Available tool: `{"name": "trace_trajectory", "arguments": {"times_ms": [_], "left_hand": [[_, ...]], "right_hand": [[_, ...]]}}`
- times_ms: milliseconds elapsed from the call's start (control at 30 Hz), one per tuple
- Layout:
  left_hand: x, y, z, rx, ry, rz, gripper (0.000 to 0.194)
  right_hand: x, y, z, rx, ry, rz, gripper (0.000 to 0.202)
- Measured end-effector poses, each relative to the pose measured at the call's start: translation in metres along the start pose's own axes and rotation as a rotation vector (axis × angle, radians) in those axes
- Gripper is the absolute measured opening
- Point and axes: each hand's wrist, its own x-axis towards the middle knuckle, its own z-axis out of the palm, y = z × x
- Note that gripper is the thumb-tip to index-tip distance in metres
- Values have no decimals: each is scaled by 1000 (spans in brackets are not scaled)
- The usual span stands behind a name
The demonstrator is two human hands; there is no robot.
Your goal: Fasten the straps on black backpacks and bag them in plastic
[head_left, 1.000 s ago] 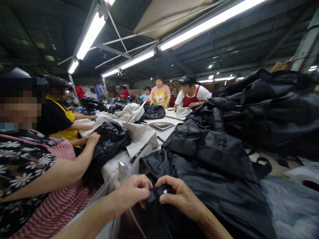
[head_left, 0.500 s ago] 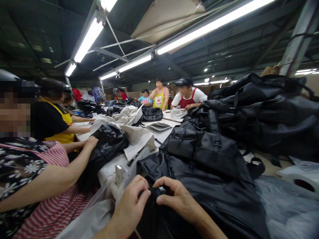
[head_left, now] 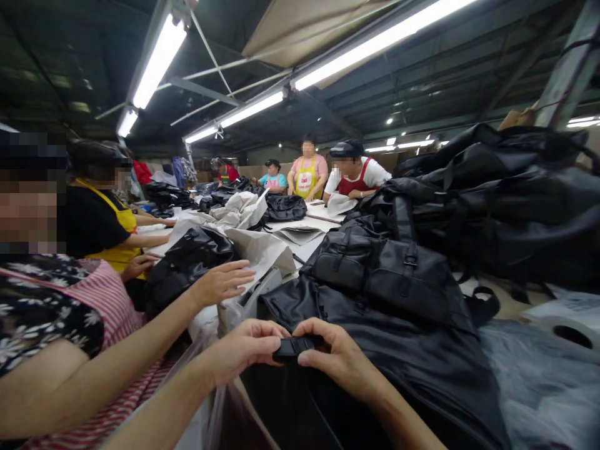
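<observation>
Between my two hands is a black buckle (head_left: 293, 348), at the near edge of a large black backpack (head_left: 375, 350). My left hand (head_left: 250, 350) pinches the buckle's left end between thumb and fingers. On its right end, my right hand (head_left: 328, 353) grips with thumb and forefinger. The backpack lies flat, with two front pockets (head_left: 398, 290) facing up and a strap running away from me. Fingers cover both ends of the buckle, and I cannot tell whether its halves are fully joined.
A co-worker's hand (head_left: 225, 282) reaches in from the left, close to my left hand. Another black bag (head_left: 187, 262) and white paper (head_left: 262, 253) lie beyond it. Black bags (head_left: 492, 194) are piled at the right, near a clear plastic roll (head_left: 567, 334). Several people work around the table.
My hands have come together, and the buckle now shows between them. The co-worker's hand on the left has left the other bag and stretched right towards me.
</observation>
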Motion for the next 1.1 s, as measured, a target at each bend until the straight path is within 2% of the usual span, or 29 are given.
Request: {"name": "trace_trajectory", "arguments": {"times_ms": [133,233,300,367,500,567,633,767,833,1000,1100], "left_hand": [[4,1,-5,85,25,56,20],[8,-7,-1,112,73,96,24],[8,-13,6,112,123,106,29],[9,-21,14,120,218,112,30],[10,-34,32,217,485,160,22],[12,-36,36,268,549,209,23],[13,-35,35,280,530,236,26],[12,-28,27,188,307,195,33],[12,-26,24,170,247,197,31],[11,-28,20,298,266,292,20],[10,-31,26,453,353,386,17]], "right_hand": [[2,3,0,50,3,6,26],[2,5,0,51,20,16,26],[2,5,0,-27,41,-24,24],[2,5,0,-164,66,-105,22],[1,4,-1,-378,84,-258,23],[0,3,-1,-413,93,-289,24],[-1,1,-2,-431,114,-287,25],[-1,-1,-5,-460,186,-289,17],[-1,0,-6,-470,187,-280,16],[-1,1,0,-470,252,-215,17],[-1,1,5,-465,289,-154,17]]}}
